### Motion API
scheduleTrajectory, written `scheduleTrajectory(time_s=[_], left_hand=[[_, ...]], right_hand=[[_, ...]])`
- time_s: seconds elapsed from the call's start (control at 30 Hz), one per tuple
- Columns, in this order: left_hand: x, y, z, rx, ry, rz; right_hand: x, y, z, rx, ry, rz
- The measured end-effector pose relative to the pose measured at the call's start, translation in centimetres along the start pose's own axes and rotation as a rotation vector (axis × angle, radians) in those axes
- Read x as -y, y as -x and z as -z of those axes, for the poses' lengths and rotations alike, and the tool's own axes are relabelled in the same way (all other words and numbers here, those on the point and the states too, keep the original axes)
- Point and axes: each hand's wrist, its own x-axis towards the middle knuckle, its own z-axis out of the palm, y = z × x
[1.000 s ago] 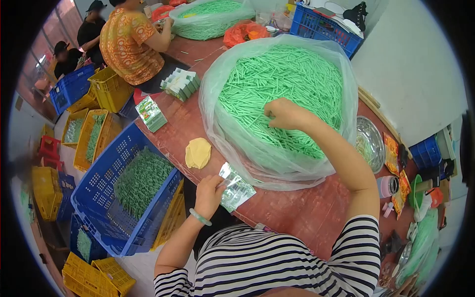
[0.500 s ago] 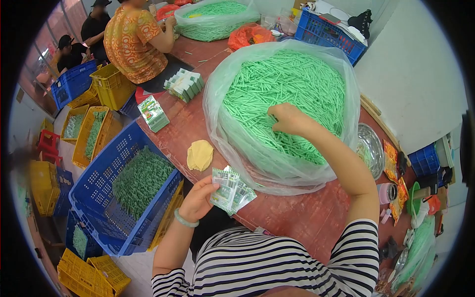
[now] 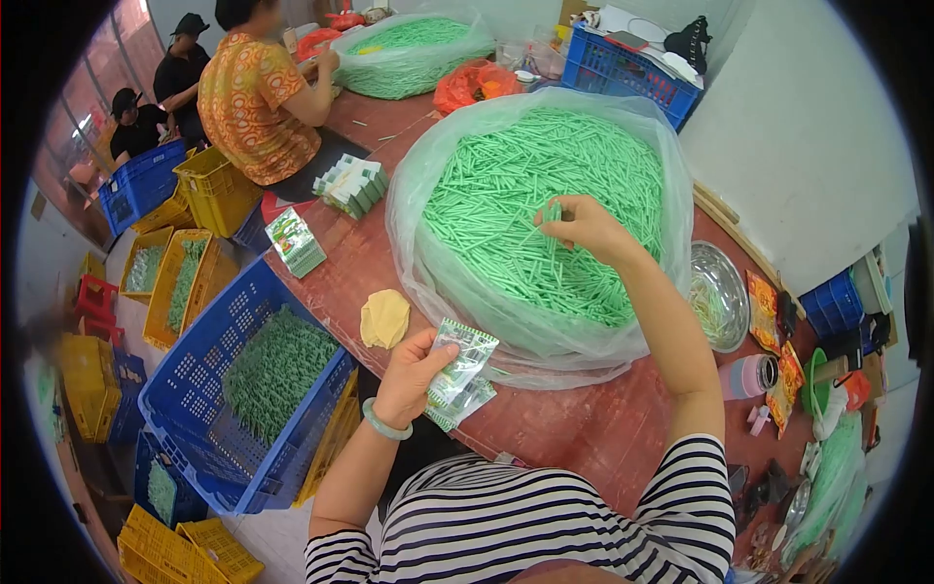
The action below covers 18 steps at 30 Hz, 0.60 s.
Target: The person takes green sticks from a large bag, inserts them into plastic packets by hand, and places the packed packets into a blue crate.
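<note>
My left hand point(image 3: 401, 387), with a pale bangle on its wrist, grips a printed green-and-silver packet point(image 3: 467, 352) between thumb and fingers. Just below it, another packet point(image 3: 469, 401) lies at the table edge. A large clear plastic bag point(image 3: 413, 268) stands open on the table, heaped with thin green sticks point(image 3: 516, 161). Over that heap my right hand point(image 3: 589, 230) is closed in a pinch on a few green sticks point(image 3: 551, 209); how many is unclear. A yellow cloth-like piece point(image 3: 384, 319) lies left of the bag.
A stack of packets point(image 3: 295, 243) and bundled packets point(image 3: 351, 185) sit at the table's left edge. Below is a blue crate point(image 3: 185, 380) of filled packets. A metal bowl point(image 3: 730, 292) and pink bottle point(image 3: 747, 377) stand right. A person in orange point(image 3: 258, 107) works beyond.
My right hand has risen slightly from the heap, sticks now showing in its fingers. My left hand has moved right and raised one packet apart from the other.
</note>
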Motion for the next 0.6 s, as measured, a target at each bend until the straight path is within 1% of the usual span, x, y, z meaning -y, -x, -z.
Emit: scheduleTrajectory(time_s=[0.03, 0.13, 0.23, 0.33, 0.43, 0.53, 0.6], left_hand=[[-0.3, -0.2, -0.4, -0.002, -0.014, -0.019], [-1.3, -1.7, -1.6, 0.012, -0.102, -0.088], [-2.3, -3.9, -3.6, 0.039, -0.216, -0.178], [-3.2, -6.5, -5.6, 0.061, -0.35, -0.263], [-3.6, -8.4, -7.0, 0.104, -0.374, -0.308], [-4.0, -9.0, -7.6, 0.118, -0.337, -0.273], [-3.9, -9.1, -7.6, 0.108, -0.343, -0.263]], right_hand=[[-0.7, 0.1, 0.4, -0.043, -0.082, -0.01], [-2.1, 0.8, 1.1, -0.161, -0.195, 0.019], [-2.1, 1.5, 1.6, -0.187, -0.265, 0.077], [-1.2, 2.2, 1.6, -0.232, -0.24, 0.094], [-1.2, 2.7, 1.8, -0.288, -0.152, 0.128], [-2.8, 2.6, 1.8, -0.449, 0.252, 0.229], [-3.2, 2.9, 1.6, -0.414, 0.259, 0.22]])
